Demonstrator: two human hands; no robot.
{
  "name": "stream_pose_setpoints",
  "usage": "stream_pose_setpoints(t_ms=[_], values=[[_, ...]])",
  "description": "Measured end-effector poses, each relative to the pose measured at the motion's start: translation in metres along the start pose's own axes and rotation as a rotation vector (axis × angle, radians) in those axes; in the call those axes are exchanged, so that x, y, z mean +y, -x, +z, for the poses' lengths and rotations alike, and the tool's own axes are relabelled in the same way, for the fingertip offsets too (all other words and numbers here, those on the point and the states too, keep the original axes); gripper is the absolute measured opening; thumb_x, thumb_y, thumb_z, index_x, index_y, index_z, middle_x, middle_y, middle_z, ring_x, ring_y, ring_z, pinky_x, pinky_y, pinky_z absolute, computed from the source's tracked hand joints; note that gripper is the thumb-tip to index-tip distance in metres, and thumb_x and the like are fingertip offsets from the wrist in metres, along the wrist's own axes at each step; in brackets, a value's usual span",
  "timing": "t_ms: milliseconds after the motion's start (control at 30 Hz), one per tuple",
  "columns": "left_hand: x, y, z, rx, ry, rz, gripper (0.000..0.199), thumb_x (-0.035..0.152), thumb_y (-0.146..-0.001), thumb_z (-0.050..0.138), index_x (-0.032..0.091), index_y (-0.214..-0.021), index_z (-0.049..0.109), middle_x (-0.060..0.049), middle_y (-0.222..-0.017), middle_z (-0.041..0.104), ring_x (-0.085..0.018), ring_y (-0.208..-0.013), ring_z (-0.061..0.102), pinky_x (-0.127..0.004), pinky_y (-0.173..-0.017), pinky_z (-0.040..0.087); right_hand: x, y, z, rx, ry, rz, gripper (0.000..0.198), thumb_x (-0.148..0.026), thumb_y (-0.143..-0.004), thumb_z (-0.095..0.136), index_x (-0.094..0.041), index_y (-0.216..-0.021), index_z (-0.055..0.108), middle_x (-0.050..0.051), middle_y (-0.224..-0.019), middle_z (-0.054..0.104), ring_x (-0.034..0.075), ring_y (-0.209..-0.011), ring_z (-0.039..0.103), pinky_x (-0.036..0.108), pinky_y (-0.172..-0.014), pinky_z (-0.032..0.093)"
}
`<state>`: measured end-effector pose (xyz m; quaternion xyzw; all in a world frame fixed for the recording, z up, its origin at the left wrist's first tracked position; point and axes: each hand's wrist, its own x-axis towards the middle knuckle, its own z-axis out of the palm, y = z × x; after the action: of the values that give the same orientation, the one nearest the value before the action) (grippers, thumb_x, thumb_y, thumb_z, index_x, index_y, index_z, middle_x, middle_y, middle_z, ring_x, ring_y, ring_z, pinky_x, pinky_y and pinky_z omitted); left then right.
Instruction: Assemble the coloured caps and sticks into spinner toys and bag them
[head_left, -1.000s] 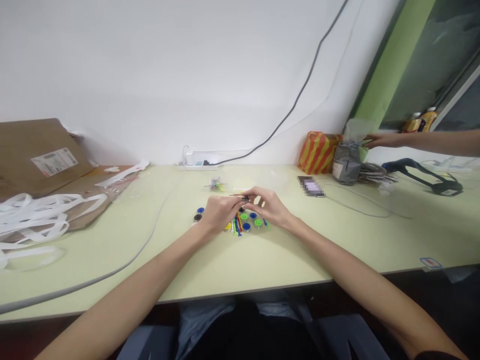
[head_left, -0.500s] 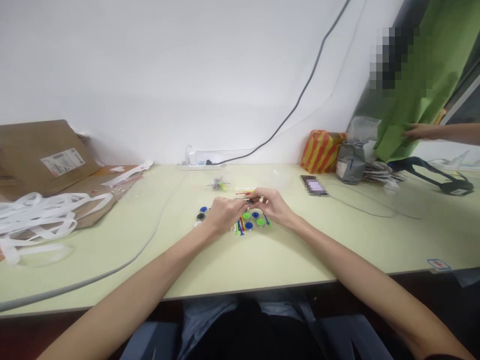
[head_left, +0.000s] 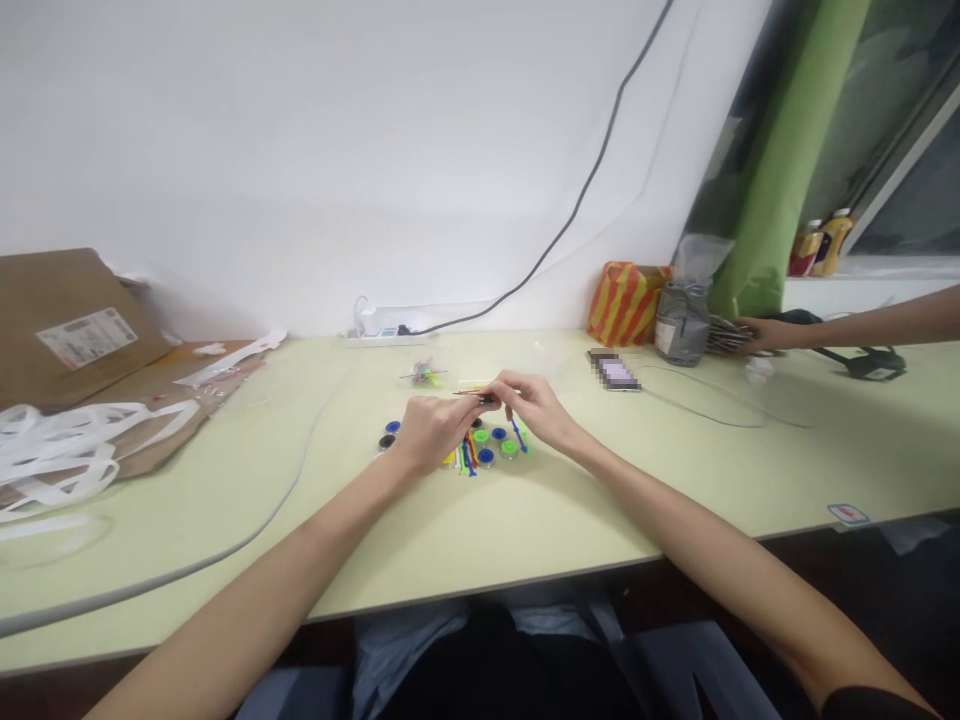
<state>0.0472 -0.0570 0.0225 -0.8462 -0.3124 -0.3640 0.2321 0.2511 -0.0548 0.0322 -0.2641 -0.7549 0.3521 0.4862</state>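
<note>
My left hand (head_left: 429, 432) and my right hand (head_left: 534, 405) meet above the table, fingers pinched together. Between the fingertips is a small black piece (head_left: 487, 398), mostly hidden; its kind cannot be made out. Under and around my hands lie several round pieces, among them a green disc (head_left: 509, 448), a blue disc (head_left: 486, 456) and a black disc (head_left: 386, 441). Thin coloured plastic sticks (head_left: 466, 457) lie by my left fingers. A blue stick with a pointed end (head_left: 519, 435) rests below my right hand.
Behind my hands sits a small multicoloured piece (head_left: 424, 373). A phone (head_left: 615, 371), striped bag (head_left: 624, 303) and grey bag (head_left: 681, 325) stand rightward. Another person's hand (head_left: 765, 335) reaches a cable bundle. Cardboard (head_left: 67, 320) and white straps (head_left: 52, 450) lie left.
The view has turned slightly to the right. My hands stay pinched together around the black piece. The other person's hand has gone from the green curtain down to the cable bundle.
</note>
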Motion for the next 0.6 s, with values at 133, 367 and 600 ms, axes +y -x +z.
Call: stream_pose_setpoints(t_ms=[133, 367, 600], values=[[-0.001, 0.0, 0.0, 0.006, -0.053, 0.071, 0.028, 0.03, -0.102, 0.05, 0.02, -0.085, 0.069, 0.0, -0.062, 0.07, -0.012, -0.05, 0.059, -0.03, -0.051, 0.026, 0.005, -0.002, 0.001, 0.042, -0.038, 0.025, 0.034, -0.05, -0.088, 0.067, -0.017, -0.086, 0.071, 0.004, -0.081, 0.069, 0.015, -0.071, 0.06, 0.027, -0.063, 0.048], [0.0, -0.004, -0.003, 0.008, -0.052, 0.037, 0.027, 0.028, -0.102, 0.049, 0.02, -0.085, 0.068, 0.0, -0.059, 0.068, -0.013, -0.048, 0.057, -0.029, -0.05, 0.024, 0.006, -0.009, -0.013, 0.084, 0.079, 0.003, 0.028, -0.045, -0.085, 0.07, -0.017, -0.084, 0.073, 0.005, -0.082, 0.074, 0.018, -0.078, 0.066, 0.03, -0.072, 0.049], [-0.006, -0.003, -0.003, 0.015, -0.072, -0.101, 0.024, 0.03, -0.1, 0.05, 0.02, -0.086, 0.068, 0.003, -0.051, 0.061, -0.011, -0.043, 0.05, -0.026, -0.05, 0.023, 0.034, -0.032, -0.06, 0.528, 0.289, 0.024, 0.024, -0.04, -0.083, 0.07, -0.016, -0.082, 0.073, 0.007, -0.085, 0.074, 0.019, -0.079, 0.064, 0.031, -0.073, 0.047]])
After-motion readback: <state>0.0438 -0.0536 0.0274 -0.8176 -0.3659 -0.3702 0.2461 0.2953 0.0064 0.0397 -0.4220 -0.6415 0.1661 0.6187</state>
